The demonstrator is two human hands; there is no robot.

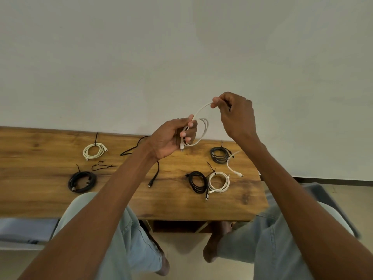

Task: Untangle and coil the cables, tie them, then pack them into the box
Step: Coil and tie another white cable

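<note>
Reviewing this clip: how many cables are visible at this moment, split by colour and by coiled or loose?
White, being coiled in the left hand and right hand: 1
White coils on the table: 2
White, loose: 1
Black coils: 3
Black, loose: 1
Total: 8

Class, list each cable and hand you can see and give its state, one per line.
Held white cable: part-coiled.
Left hand: gripping the coil.
Right hand: pinching the free end.
Far-left white cable: coiled, tied.
Left black cable: coiled.
Middle black cable: uncoiled.
Table: holding the rest.
</note>
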